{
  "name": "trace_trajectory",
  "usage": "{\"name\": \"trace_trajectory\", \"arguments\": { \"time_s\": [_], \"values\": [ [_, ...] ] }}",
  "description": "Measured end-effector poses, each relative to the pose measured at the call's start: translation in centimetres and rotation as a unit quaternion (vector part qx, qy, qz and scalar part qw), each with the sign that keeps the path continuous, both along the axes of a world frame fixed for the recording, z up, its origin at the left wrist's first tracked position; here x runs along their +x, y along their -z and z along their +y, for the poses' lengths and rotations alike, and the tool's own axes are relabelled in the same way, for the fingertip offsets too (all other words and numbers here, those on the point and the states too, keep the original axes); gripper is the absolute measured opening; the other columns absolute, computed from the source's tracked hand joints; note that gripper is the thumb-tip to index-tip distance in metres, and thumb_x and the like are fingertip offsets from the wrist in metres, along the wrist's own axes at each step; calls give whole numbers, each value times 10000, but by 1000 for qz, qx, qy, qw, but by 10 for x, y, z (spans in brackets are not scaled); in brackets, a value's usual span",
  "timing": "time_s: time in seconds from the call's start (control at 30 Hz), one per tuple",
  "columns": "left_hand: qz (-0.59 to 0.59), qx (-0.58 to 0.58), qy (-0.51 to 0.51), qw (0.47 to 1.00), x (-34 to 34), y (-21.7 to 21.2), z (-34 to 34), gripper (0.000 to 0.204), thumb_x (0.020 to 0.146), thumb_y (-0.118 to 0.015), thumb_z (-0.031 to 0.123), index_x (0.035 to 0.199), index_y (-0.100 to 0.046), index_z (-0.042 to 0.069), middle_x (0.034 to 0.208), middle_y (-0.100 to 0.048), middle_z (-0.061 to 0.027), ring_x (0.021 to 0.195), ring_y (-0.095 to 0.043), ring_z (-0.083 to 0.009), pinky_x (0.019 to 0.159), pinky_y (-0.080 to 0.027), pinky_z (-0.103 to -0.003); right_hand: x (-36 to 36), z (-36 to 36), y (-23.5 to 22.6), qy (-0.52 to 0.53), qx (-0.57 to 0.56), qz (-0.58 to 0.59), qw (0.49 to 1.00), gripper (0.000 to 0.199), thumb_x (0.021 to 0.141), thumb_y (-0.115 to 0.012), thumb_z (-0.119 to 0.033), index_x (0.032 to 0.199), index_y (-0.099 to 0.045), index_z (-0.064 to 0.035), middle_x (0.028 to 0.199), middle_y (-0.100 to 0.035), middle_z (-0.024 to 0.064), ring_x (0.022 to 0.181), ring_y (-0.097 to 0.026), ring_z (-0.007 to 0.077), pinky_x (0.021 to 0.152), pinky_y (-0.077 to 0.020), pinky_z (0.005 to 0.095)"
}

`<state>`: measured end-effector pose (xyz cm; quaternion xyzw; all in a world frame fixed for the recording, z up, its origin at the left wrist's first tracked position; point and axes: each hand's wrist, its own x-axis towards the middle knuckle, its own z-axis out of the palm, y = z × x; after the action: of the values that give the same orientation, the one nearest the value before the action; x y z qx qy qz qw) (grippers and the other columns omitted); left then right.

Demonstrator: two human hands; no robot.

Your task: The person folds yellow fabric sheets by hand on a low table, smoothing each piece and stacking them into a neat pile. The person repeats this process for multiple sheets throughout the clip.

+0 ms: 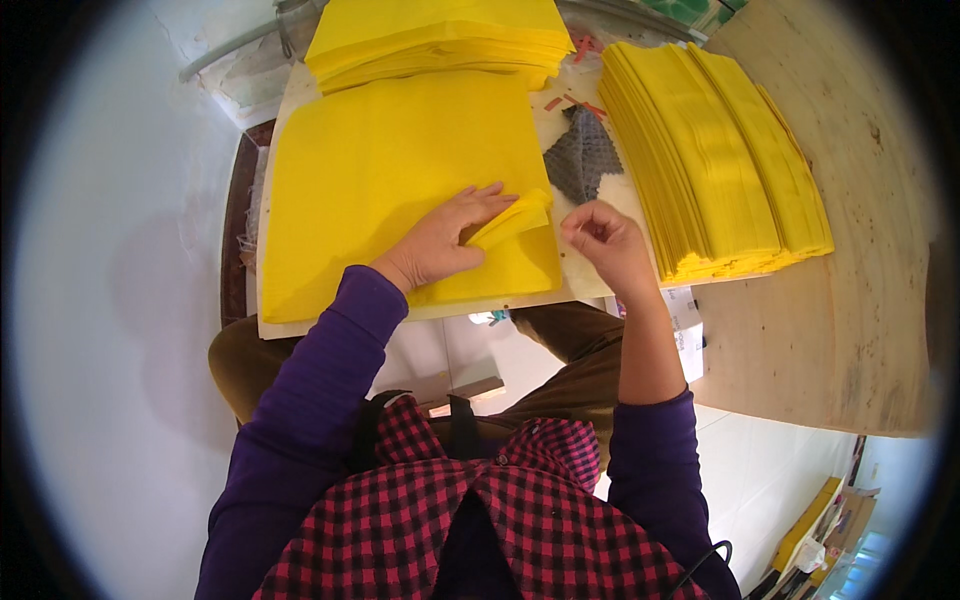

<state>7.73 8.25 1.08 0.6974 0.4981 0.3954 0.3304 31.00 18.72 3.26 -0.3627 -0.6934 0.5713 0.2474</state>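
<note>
A: What is taken up by the pale wooden tabletop (850, 330)?

B: At 3 o'clock of the hands a fanned stack of folded yellow paper sheets (715, 160) is laid, each edge stepped past the next, apparently so that single pieces can be peeled off. At 12 o'clock a second, squarer pile of yellow paper (440, 40) is kept out of reach of the work.

A: And directly ahead?

B: A large flat yellow paper sheet (390, 180) is spread on a white backing board (300, 322), its near edge brought close to the body. Its lower right corner, a small curled yellow flap (515, 222), is being turned back.

A: How is it held?

B: The left hand (440, 245) is pressed flat on the sheet, fingers spread slightly, the tips resting against the flap; the sheet seems pinned that way against sliding. The right hand (605, 240) is raised just at 3 o'clock of the flap, fingers curled together with thumb to fingertips; whether anything is pinched there cannot be told.

A: Anything smaller?

B: A grey knitted cloth (585, 155) is lying between sheet and fanned stack, with a few red scraps (580, 103) beyond it.
</note>
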Motion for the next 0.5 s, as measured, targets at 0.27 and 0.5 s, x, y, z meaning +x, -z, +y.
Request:
{"name": "trace_trajectory", "arguments": {
  "time_s": [0.27, 0.5],
  "values": [
    [-20, -11, 5, 1000, 1, -1, 1, 628, 702, -514, 98, 1326, -480, 40, 1384, -473, -143, 1386, -293, -309, 1154, -154, -423, 12, -12, 17, -101, 73, -31, 992, 194, 692, -756, 7, 842, -658, -68, 780, -463, -47, 661, -385, 64, 606, -345, 199],
    [0, -11, 3, 1000, 0, -5, -3, 625, 709, -517, 121, 1327, -477, 38, 1395, -468, -121, 1390, -286, -306, 1156, -146, -420, 5, -8, 10, -103, 105, -40, 988, 98, 745, -720, -9, 790, -643, -50, 789, -512, -6, 693, -448, 92, 616, -372, 224]
  ]
}}
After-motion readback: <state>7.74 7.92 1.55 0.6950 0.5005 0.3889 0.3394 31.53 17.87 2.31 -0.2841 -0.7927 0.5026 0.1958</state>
